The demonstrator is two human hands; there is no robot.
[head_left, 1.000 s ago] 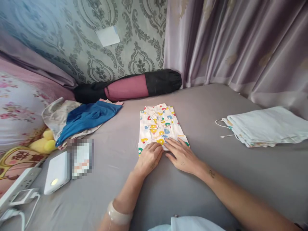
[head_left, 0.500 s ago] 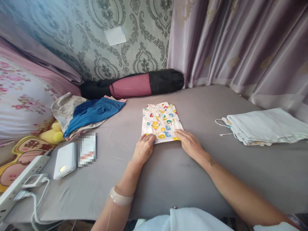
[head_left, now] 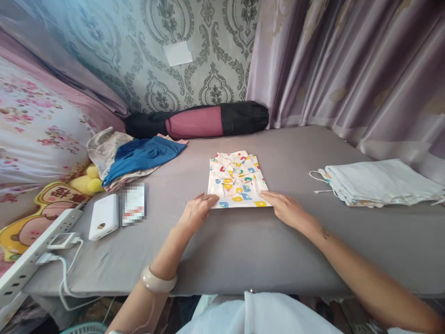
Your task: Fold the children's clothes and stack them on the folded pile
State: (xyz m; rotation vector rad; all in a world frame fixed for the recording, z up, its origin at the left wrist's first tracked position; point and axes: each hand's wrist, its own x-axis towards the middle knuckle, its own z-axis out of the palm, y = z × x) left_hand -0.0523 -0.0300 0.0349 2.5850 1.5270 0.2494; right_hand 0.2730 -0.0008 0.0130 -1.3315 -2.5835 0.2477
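Note:
A folded collared shirt (head_left: 239, 185), white with a colourful print, lies flat in front of me with its collar pointing away. My left hand (head_left: 200, 208) rests at its lower left corner, fingertips touching the edge. At the lower right corner, my right hand (head_left: 290, 211) has its fingers stretched out onto the cloth. Both hands look open, palms down; their undersides are hidden.
A grey-covered surface (head_left: 243, 255) carries everything. Folded white clothes with a drawstring (head_left: 378, 181) lie right. To the left are a blue garment (head_left: 142, 155) on a clothes pile, a white power bank (head_left: 104, 217) and a power strip (head_left: 38, 250). A black-and-pink rolled bag (head_left: 196, 121) lies behind.
My hands have moved apart, from on top of the shirt's lower part out to its lower corners. The shirt's bottom edge looks wider and straighter. The camera view has shifted slightly.

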